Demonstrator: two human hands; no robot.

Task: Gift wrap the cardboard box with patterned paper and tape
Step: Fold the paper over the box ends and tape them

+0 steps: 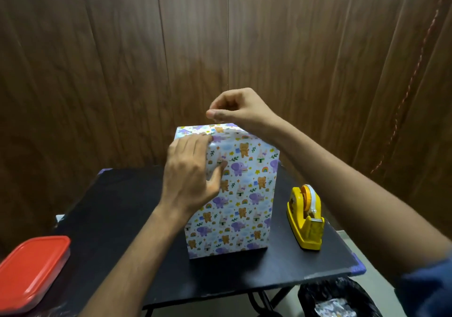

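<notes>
A tall box [241,194] wrapped in white paper printed with bears, elephants and rainbows stands upright on the black table [117,206]. My left hand [193,172] lies against its upper left side, fingers spread over the top edge and thumb on the front face. My right hand [234,111] hovers just above the box's top, thumb and forefinger pinched together on what seems to be a small clear piece of tape, hard to make out. A yellow tape dispenser [305,216] sits on the table to the right of the box.
A container with a red lid [31,270] sits at the table's front left corner. A black-lined bin [335,299] with paper scraps stands below the table's right front corner. A wood-panelled wall [220,47] rises close behind the table.
</notes>
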